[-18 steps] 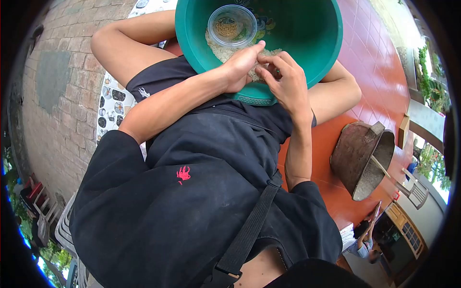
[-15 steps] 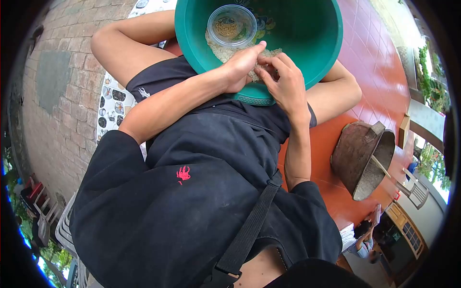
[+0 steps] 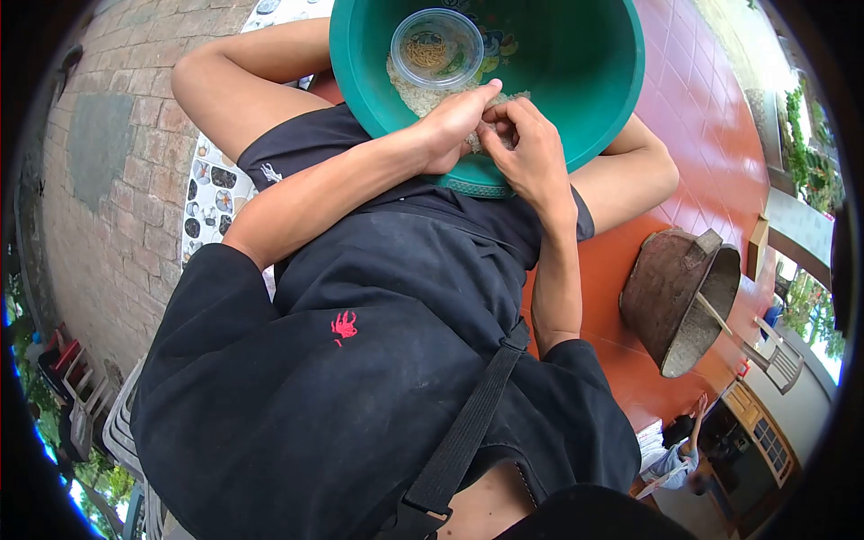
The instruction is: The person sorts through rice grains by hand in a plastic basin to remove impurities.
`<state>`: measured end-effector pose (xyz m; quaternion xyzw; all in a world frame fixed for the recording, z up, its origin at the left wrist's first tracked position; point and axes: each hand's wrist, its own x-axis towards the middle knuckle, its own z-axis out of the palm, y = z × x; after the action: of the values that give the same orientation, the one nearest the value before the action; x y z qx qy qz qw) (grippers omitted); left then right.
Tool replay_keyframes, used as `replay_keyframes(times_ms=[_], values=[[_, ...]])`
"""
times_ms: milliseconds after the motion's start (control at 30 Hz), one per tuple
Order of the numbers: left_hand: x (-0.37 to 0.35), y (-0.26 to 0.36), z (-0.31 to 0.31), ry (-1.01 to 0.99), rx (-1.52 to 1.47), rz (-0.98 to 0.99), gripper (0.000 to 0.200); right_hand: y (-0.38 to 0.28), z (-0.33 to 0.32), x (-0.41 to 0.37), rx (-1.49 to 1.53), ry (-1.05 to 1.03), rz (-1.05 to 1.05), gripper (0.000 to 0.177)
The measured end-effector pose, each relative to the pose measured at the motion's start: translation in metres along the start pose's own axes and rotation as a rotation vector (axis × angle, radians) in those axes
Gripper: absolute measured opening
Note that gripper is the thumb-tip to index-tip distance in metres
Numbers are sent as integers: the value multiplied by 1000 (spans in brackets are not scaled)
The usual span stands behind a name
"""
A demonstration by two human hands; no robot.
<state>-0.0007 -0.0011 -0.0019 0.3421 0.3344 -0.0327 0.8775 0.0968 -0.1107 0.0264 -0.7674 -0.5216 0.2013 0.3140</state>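
Note:
A green basin (image 3: 589,99) rests on the lap with pale rice-like grains (image 3: 412,94) at its near left side. Inside it stands a clear round tub (image 3: 438,49) with some brown grains. My left hand (image 3: 457,126) is cupped over the near part of the basin, its thumb stretched out and its fingers largely hidden; pale grains show at its palm. Against it, my right hand (image 3: 533,148) has its fingers bent and pressed together over the left palm; what they pinch is too small to make out.
A worn brown vessel (image 3: 661,292) holding a stick stands on the red floor (image 3: 598,378) at right. Brick paving (image 3: 135,216) and a pebbled white edge (image 3: 211,193) lie left. Another person (image 3: 675,463) is at the lower right, near a chair (image 3: 778,360).
My right hand has shifted slightly left, its fingers closer over my left palm. My left hand has barely moved. The other person at lower right has changed pose.

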Motion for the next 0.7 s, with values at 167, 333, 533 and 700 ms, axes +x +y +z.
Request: replay_keyframes(times_ms=[167,333,533,700], values=[[-4,2,2,19,-31,-2,39,-1,3,-1,-34,29,-15,13],[-3,2,3,30,-35,7,39,-1,3,-1,-4,45,-32,13],[-3,2,1,9,-31,9,36,0,4,0,6,52,-48,13],[-5,3,4,22,-62,33,34,-1,5,2,-45,73,-65,13]])
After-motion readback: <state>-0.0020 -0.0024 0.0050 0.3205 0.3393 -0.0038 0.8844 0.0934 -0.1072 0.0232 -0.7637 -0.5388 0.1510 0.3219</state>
